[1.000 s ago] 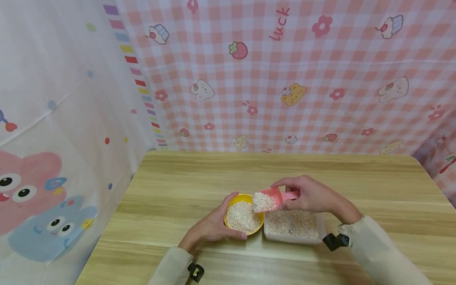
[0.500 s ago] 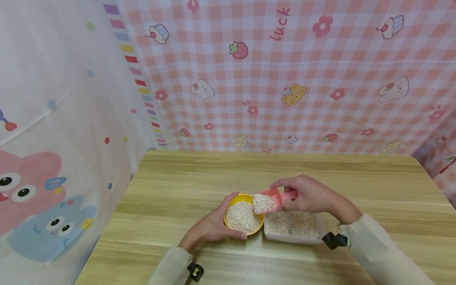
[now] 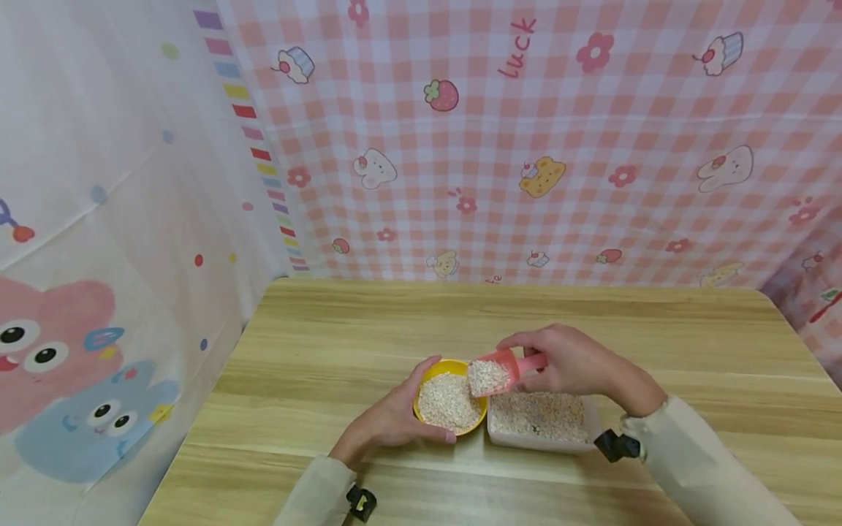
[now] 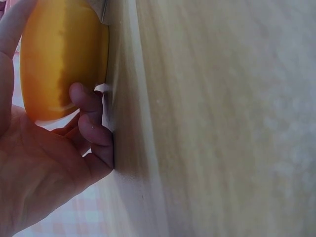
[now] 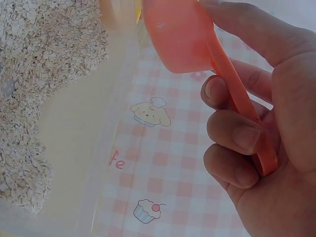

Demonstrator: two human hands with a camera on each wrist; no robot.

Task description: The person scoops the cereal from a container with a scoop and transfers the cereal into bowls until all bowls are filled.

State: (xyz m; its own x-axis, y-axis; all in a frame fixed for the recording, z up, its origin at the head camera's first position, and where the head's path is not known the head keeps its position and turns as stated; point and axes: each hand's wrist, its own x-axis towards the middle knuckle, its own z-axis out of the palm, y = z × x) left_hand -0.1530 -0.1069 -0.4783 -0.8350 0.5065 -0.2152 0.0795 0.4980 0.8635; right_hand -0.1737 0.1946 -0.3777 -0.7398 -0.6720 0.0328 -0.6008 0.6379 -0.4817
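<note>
Barely shifted since a second ago, the pink scoop [image 3: 511,364] grasped by the right hand [image 3: 579,361] overhangs the yellow bowl [image 3: 444,367], clasped by the left hand [image 3: 393,415].

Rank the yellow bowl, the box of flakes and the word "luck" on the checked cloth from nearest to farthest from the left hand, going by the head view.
1. Yellow bowl: nearest, held in the left hand.
2. Box of flakes: on the bowl's right side.
3. Word "luck": farthest, high on the checked cloth behind the table.
</note>
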